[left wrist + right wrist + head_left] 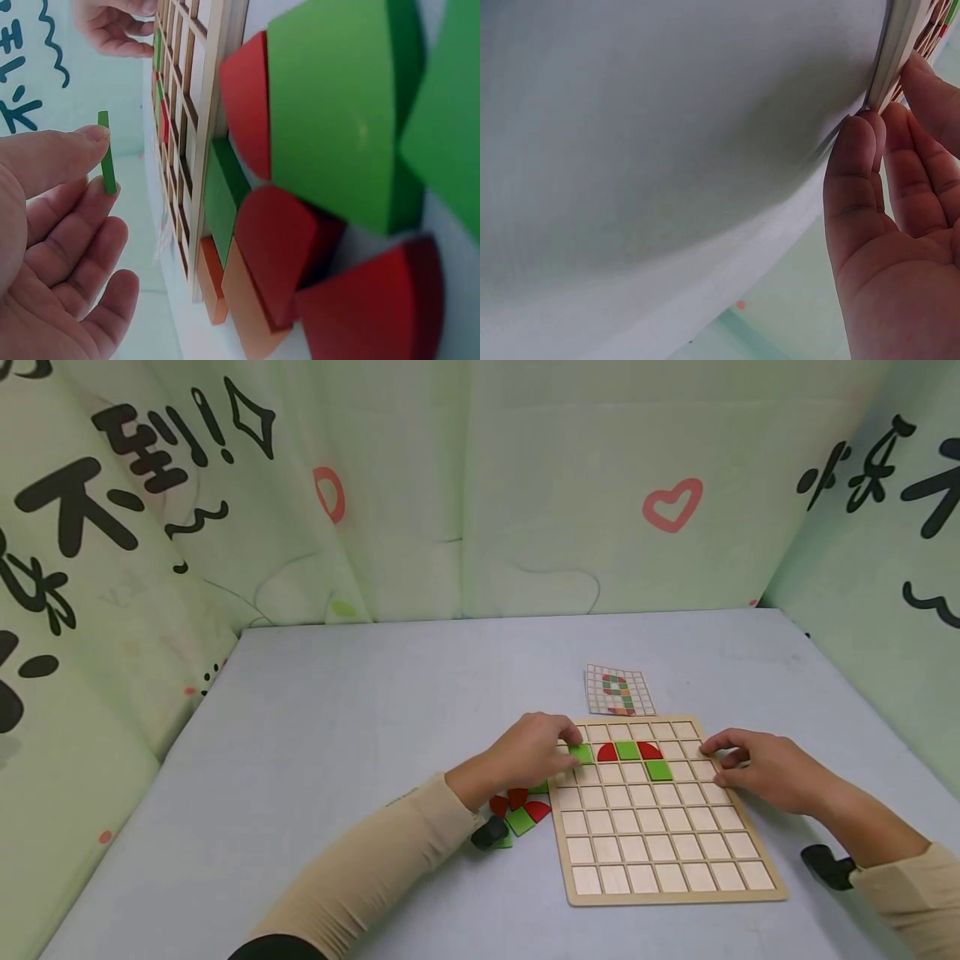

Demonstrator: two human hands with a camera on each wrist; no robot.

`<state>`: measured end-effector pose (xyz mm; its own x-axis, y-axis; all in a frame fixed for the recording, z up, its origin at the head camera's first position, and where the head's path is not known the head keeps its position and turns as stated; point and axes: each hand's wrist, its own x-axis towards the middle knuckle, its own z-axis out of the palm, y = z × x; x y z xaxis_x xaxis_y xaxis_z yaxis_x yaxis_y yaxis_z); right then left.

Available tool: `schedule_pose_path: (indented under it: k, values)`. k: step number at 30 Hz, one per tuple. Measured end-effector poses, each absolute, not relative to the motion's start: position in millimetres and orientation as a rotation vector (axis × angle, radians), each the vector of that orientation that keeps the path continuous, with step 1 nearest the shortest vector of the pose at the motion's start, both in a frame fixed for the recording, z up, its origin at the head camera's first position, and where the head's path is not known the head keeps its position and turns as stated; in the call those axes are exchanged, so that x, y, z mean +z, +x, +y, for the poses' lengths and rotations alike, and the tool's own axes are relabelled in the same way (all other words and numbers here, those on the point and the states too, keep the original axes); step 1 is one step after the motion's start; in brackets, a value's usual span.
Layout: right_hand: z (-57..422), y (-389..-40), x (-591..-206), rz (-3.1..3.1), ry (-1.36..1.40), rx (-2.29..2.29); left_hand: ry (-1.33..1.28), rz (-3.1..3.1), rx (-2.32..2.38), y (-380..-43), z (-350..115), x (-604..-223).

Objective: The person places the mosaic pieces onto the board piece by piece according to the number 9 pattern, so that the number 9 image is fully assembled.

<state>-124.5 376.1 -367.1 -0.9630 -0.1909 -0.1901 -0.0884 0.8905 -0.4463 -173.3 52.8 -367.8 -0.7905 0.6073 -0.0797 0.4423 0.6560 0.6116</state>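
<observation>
My left hand (528, 752) pinches a green square tile (109, 154) between thumb and fingertip, above the upper left cells of a wooden grid board (678, 900). Set in the board's upper part are a red quarter-round piece (607, 752), a green square (627, 750), another red quarter-round piece (649, 750) and a lower green square (658, 770). At the board's right edge, my right hand (768, 770) holds the rim, with the thumb on top and fingertips against the side in the right wrist view.
Loose green pieces (330, 112), red pieces (277, 247) and orange pieces (255, 296) lie left of the board, partly under my left wrist. Behind the board rests a pattern card (619, 691) with a coloured grid. A printed curtain (555, 485) surrounds the white table (360, 710).
</observation>
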Motion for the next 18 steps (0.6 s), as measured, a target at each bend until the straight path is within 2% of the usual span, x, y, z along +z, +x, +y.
schedule_pose_path:
  k: [18]
  values:
    - [376, -124, -367, 2.828, -0.207, -0.651, 0.895, 2.586, 0.841, -166, 66, -375]
